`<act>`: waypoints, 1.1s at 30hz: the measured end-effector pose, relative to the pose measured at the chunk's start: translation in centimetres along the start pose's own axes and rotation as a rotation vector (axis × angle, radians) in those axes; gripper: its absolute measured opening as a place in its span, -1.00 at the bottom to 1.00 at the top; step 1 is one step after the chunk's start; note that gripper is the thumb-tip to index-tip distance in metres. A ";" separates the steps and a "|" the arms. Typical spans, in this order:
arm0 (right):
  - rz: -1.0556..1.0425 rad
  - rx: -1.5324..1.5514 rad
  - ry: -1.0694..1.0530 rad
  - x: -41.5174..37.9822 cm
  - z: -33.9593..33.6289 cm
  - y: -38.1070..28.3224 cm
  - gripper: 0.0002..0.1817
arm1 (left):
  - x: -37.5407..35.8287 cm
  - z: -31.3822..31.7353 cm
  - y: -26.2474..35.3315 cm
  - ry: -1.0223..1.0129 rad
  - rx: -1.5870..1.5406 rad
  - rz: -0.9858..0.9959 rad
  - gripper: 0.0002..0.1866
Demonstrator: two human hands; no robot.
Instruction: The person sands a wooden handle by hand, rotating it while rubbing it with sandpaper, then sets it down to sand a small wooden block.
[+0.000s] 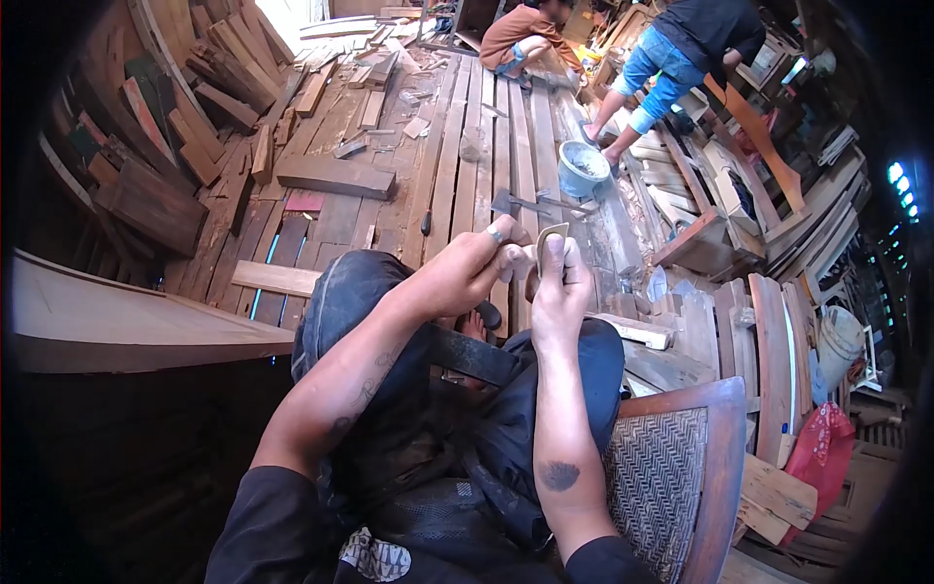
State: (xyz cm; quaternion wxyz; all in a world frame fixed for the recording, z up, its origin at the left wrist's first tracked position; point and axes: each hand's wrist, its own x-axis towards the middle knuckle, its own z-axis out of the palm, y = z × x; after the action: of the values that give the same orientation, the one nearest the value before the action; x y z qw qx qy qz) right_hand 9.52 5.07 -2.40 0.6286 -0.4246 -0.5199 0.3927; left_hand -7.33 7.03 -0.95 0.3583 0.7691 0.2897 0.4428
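Tan sheet (543,245), thin and flat, stands in the right hand (561,282), fingers clamped on it. The left hand (489,261) curls just beside, its grip unclear, above a rough plank floor (443,185).

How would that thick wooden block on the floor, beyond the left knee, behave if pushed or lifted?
The thick wooden block would probably stay stiff and feel fairly heavy, since it looks like one chunky piece. Pushed, it would likely slide rather than roll, given its flat faces and squared edges.
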 end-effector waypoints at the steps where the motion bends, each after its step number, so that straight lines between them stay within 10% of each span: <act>1: -0.042 -0.018 -0.019 -0.1 0.0 -0.2 -0.58 | 0.2 0.0 0.0 0.002 -0.007 -0.009 -0.77; 33: 0.118 -0.035 0.050 0.6 -0.6 -0.1 -0.57 | -0.1 0.2 0.0 -0.027 -0.040 0.032 -0.78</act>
State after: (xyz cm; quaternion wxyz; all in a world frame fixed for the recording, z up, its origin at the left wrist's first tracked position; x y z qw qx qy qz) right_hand 10.21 5.49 -2.15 0.6097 -0.4750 -0.4848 0.4094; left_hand -7.23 6.91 -1.09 0.3703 0.7722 0.2636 0.4440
